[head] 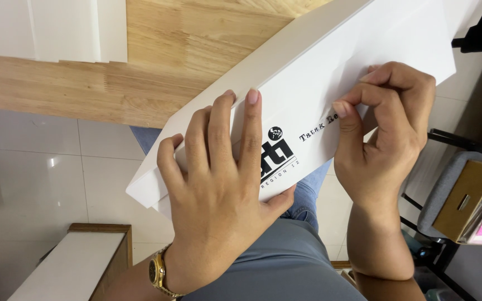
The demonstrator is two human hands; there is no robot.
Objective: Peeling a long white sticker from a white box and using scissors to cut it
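Observation:
A large white folded sheet of card [330,61] with black print on it runs diagonally from the lower left to the upper right, resting on the edge of a wooden table [157,61]. My left hand [218,189] lies flat on the sheet's lower part, fingers spread over the fold, thumb under the sheet's edge. A gold watch [160,273] is on that wrist. My right hand [383,134] is curled on the sheet's right edge, pinching it between thumb and fingers.
White panels [57,28] lie at the table's far left. Below are pale floor tiles [57,178], a white-topped wooden bench [73,262] at lower left, and a grey chair [447,184] at right holding a brown box [470,195] and pink papers. My lap is in grey and blue cloth.

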